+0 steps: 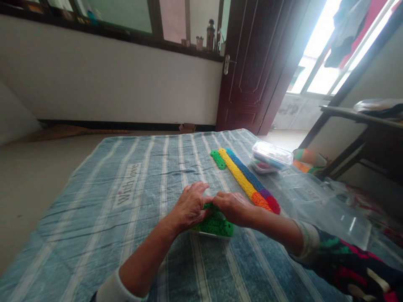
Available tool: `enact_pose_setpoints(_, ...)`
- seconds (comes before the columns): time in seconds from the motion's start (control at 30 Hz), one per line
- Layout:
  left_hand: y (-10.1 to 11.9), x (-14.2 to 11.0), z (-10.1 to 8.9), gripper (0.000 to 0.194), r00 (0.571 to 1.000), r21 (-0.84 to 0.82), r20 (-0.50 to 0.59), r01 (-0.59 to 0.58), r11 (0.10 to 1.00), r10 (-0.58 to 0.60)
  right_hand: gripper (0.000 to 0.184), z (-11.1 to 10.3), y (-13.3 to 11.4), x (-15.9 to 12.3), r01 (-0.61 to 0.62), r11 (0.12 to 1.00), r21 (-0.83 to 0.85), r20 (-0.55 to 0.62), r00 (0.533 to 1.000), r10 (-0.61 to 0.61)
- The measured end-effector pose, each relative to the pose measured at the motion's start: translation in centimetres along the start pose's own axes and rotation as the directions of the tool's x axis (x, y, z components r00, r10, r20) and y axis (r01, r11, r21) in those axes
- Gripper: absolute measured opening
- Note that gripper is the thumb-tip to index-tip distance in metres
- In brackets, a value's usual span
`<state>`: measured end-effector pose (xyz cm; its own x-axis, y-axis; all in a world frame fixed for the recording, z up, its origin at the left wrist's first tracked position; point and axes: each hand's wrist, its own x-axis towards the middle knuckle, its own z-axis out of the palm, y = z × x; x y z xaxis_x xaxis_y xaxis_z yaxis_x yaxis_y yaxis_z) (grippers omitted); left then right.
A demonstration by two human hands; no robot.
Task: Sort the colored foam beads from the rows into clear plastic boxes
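Note:
A shallow clear plastic box [214, 235] rests on the cloth in front of me with green crocheted pieces [217, 226] inside. Both my hands meet over it. My left hand [191, 205] has thumb and forefinger around a green crocheted piece [208, 206], its other fingers stretched out. From the other side my right hand [233, 206] pinches at the same green piece, fingers closed; its fingertips are partly hidden. Past the hands lie a short green crocheted strip [218, 160], a long yellow-and-orange strip [239, 176] and a blue strip [247, 173] with a purple and red end.
Stacked lidded plastic boxes [272, 155] stand at the right, with clear plastic lids or trays [330, 222] nearer me. A striped blue cloth [147, 197] covers the table. Beyond are a dark red door [248, 63] and, at far right, a dark table [362, 117].

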<state>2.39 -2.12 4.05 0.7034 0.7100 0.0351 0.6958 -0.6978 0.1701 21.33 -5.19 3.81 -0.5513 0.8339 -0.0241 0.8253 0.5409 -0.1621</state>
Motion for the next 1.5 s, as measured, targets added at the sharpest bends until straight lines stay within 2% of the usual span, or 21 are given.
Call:
enact_pose_setpoints(0.23,0.1,0.0,0.0,0.031,0.999,-0.009,-0.038,-0.018,1.000,0.017,0.022,0.4,0.0,0.2,0.010,1.000,0.007,-0.013,1.000,-0.010)
enact_pose_setpoints(0.43,0.9,0.1,-0.5,0.030,0.999,0.036,0.010,0.043,0.998,-0.044,0.025,0.4,-0.2,0.3,-0.013,1.000,0.007,0.004,1.000,0.013)
enact_pose_setpoints(0.6,1.2,0.1,-0.8,0.030,0.998,0.025,0.031,0.045,0.999,-0.046,0.031,-0.2,-0.4,0.2,0.005,1.000,-0.002,0.027,1.000,-0.005)
enact_pose_setpoints(0.8,1.1,0.0,-0.7,0.030,0.999,0.005,0.033,0.037,0.999,-0.037,0.029,-1.1,0.0,-0.3,0.090,0.996,-0.008,-0.004,0.996,-0.090)
enact_pose_setpoints(0.87,1.1,0.0,-0.7,0.027,0.998,0.017,0.043,0.039,0.999,-0.040,0.017,-2.0,0.9,-0.3,0.112,0.994,-0.015,-0.073,0.991,-0.113)
enact_pose_setpoints(0.93,1.2,0.0,-0.6,0.022,0.998,0.034,0.044,0.049,0.998,-0.050,0.016,-3.2,2.6,0.2,0.090,0.996,-0.016,-0.187,0.978,-0.091)
enact_pose_setpoints(1.0,1.3,-0.1,-0.6,0.019,0.998,0.034,0.031,0.052,0.998,-0.053,0.016,-4.4,4.9,1.5,0.017,1.000,-0.023,-0.293,0.956,-0.023)
enact_pose_setpoints(1.03,1.3,-0.1,-0.7,0.020,0.999,0.026,0.026,0.047,0.999,-0.047,0.015,-4.9,6.2,2.4,-0.035,0.999,-0.042,-0.307,0.951,0.021)
enact_pose_setpoints(1.13,1.3,-0.2,-0.8,0.021,0.999,0.000,0.030,0.037,0.999,-0.037,0.021,-5.3,9.7,5.8,-0.167,0.974,-0.155,-0.182,0.973,0.138)
enact_pose_setpoints(1.23,1.4,-0.2,-1.0,0.020,0.998,0.001,0.047,0.047,0.999,-0.047,0.035,-4.7,11.9,8.8,-0.176,0.947,-0.267,-0.043,0.984,0.171)
enact_pose_setpoints(1.5,1.2,-0.3,-0.6,0.021,0.998,-0.030,0.040,0.052,0.998,-0.051,0.053,-3.7,13.7,13.3,-0.144,0.932,-0.331,0.049,0.984,0.170)
